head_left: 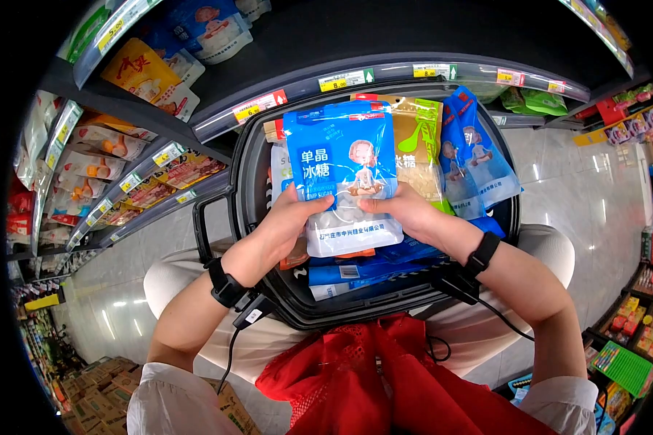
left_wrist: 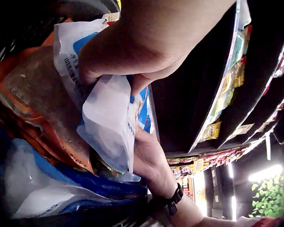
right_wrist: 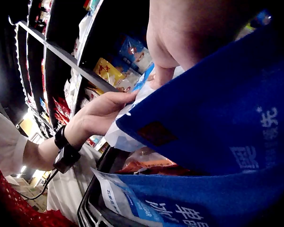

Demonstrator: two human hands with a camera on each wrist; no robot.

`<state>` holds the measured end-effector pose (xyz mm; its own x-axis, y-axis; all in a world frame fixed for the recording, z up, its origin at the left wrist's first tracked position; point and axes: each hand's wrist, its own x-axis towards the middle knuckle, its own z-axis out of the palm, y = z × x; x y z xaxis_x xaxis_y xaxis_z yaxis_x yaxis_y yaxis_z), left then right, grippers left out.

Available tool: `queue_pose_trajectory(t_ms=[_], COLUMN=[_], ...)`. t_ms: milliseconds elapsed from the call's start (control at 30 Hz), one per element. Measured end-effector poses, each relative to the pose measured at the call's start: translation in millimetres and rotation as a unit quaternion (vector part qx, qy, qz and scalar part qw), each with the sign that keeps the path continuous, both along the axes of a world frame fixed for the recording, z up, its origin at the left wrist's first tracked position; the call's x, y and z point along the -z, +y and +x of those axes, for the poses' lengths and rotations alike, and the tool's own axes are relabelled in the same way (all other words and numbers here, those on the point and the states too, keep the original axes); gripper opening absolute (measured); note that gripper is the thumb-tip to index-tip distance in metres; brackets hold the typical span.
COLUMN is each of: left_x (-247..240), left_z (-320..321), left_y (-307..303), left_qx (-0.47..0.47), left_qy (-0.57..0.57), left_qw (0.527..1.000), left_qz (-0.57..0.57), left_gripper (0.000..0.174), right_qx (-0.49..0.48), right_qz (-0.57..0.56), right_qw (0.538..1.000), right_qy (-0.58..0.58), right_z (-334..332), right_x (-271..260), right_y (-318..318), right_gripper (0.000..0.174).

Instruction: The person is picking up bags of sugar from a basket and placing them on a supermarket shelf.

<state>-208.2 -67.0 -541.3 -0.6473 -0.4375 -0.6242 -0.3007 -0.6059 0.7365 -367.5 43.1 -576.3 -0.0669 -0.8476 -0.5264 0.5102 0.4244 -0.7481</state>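
1. The left hand (head_left: 277, 226) and right hand (head_left: 422, 219) are holding a blue-and-white bag (head_left: 348, 159) by its two sides, print facing up. Fingers of both hands are clamping on it, thumbs lying on the front; the rest are reaching behind and are mostly hidden.
2. The blue-and-white bag is lying above the middle of the basket (head_left: 323, 316). Whether it is touching the bags below is not showing.
3. Handling, as judged: even pressure from both thumbs is serving best, since the lower part is appearing to carry the weight. Hard pinching is risking creases or strain on the film. Level sides are helping the contents stay spread and the print readable.
4. Black straps (head_left: 225, 286) are circling both wrists; a cord (head_left: 229, 359) is hanging near the left sleeve and is best being left slack.
5. Inside the basket, a gold-and-green bag (head_left: 419, 170) and blue bags (head_left: 484, 174) are leaning at the far right; an orange-edged bag (left_wrist: 42, 94) is lying beneath.
6. Beyond, the shelf (head_left: 413, 32) is carrying a yellow bag (head_left: 141, 78) at its left.
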Motion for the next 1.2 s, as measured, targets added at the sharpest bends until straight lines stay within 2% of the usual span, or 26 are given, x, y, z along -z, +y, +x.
queue_pose_trajectory(t_ms=[167,200,233,333,400,433,500,533,600,667,733,800,1000,1067,1100,1133,1200], left_x=[-7.7,-10.9,-14.0,-24.9,-30.5,-33.0,-31.7,-31.4,-31.4,-27.3,-25.5,-25.9,-30.8,-33.5,-33.9,-34.1,-34.5], left_z=[-0.1,1.5,3.2,7.0,8.6,10.5,15.8,17.3,18.8,17.6,15.2,14.7,11.1,10.4,11.1,11.4,13.0], left_y=[0.1,-1.6,-2.6,-6.4,-5.7,-6.3,-8.4,-9.1,-9.9,-13.6,-11.6,-12.7,-15.4,-15.3,-17.0,-16.5,-14.4], left_qx=[-0.012,-0.008,-0.001,0.012,-0.008,0.005,0.049,0.049,0.082,0.101,0.023,0.021,0.040,0.044,0.061,0.056,0.039], left_qy=[0.002,0.048,0.092,0.107,0.103,0.112,0.134,0.134,0.129,0.112,0.150,0.158,0.127,0.123,0.108,0.109,0.141], left_qw=[1.000,0.998,0.994,0.987,0.988,0.979,0.941,0.941,0.928,0.936,0.941,0.939,0.945,0.943,0.945,0.944,0.926], left_qz=[-0.016,-0.036,-0.054,-0.118,-0.116,-0.169,-0.308,-0.308,-0.341,-0.318,-0.304,-0.304,-0.300,-0.307,-0.303,-0.306,-0.348], left_gripper=[0.035,0.036,0.038,0.040,0.042,0.041,0.040,0.040,0.039,0.035,0.032,0.029,0.028,0.027,0.029,0.029,0.032], right_qx=[0.009,0.004,-0.003,-0.021,-0.031,-0.003,-0.022,-0.039,-0.019,-0.017,-0.009,0.000,0.058,0.008,0.034,0.031,-0.014], right_qz=[-0.019,-0.022,-0.036,-0.072,-0.134,-0.159,-0.179,-0.197,-0.196,-0.212,-0.220,-0.230,-0.231,-0.166,-0.195,-0.200,-0.114], right_qw=[1.000,1.000,0.999,0.994,0.972,0.953,0.937,0.919,0.929,0.919,0.913,0.906,0.911,0.829,0.803,0.801,0.831], right_qy=[-0.008,-0.005,0.014,0.074,0.188,0.259,0.299,0.338,0.312,0.333,0.344,0.357,0.337,0.534,0.563,0.564,0.544], right_z=[-2.8,-3.9,-4.7,-8.6,-8.0,-7.1,-8.7,-8.3,-4.9,-4.5,-3.9,-4.4,-8.8,-16.3,-17.4,-18.5,-17.9], right_x=[-6.0,-11.0,-16.9,-48.4,-59.0,-52.6,-52.7,-52.8,-51.7,-44.6,-45.6,-47.5,-55.7,-67.7,-60.1,-64.2,-77.2], right_y=[-1.3,-3.9,-4.5,-3.5,-2.5,-1.9,1.4,2.3,2.5,3.8,2.5,1.0,0.7,0.6,0.1,1.1,6.3], right_gripper=[0.037,0.037,0.038,0.039,0.043,0.037,0.033,0.030,0.027,0.027,0.029,0.032,0.024,0.023,0.024,0.024,0.021])
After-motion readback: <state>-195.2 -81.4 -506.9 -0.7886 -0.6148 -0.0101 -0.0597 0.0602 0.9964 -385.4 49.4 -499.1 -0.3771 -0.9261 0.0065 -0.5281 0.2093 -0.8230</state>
